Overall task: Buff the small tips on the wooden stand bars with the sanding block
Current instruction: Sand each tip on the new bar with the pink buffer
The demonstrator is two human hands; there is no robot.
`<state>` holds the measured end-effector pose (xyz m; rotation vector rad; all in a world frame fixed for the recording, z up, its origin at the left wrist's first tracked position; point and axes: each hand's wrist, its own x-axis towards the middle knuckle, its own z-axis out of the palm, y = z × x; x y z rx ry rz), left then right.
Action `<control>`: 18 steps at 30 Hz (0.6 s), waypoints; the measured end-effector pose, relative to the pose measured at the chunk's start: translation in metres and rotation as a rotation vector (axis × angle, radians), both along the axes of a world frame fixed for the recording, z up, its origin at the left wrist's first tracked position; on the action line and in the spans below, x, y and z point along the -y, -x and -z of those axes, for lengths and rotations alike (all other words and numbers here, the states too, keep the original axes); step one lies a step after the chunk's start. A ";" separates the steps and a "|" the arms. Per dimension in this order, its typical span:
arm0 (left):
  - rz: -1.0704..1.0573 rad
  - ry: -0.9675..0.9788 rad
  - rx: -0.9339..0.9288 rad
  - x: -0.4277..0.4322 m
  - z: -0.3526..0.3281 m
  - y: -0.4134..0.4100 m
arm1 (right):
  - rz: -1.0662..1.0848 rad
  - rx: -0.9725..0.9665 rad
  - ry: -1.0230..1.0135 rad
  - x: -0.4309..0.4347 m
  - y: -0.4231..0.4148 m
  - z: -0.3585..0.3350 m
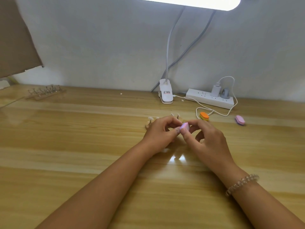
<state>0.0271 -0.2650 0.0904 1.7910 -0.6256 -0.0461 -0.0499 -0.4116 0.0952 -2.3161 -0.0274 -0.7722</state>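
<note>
A small pink sanding block [185, 126] is pinched between the thumb and fingers of my right hand [208, 142] at the middle of the table. My left hand [160, 134] is curled right beside it, fingertips touching the block's left end, and seems to pinch a small tip, though the tip is hidden. Behind my left hand lies a wooden stand bar [149, 123], mostly covered, with white tips [150, 118] on thin posts sticking up. Another small white tip [165, 150] lies on the table under my left wrist.
More wooden stand bars with posts [45, 92] lie at the far left. A clip lamp base [166, 93] and a white power strip [209, 98] with cable stand by the wall. An orange sanding block [204, 116] and a pink one [240, 119] lie to the right.
</note>
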 end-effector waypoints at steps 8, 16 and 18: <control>0.013 -0.049 0.029 0.000 -0.001 0.001 | 0.006 -0.005 0.036 0.000 0.001 -0.001; 0.021 -0.026 0.059 0.000 0.000 0.002 | 0.062 -0.044 -0.062 0.010 -0.004 0.001; 0.014 -0.026 0.069 -0.001 0.000 0.001 | 0.027 -0.011 -0.031 0.006 -0.003 0.001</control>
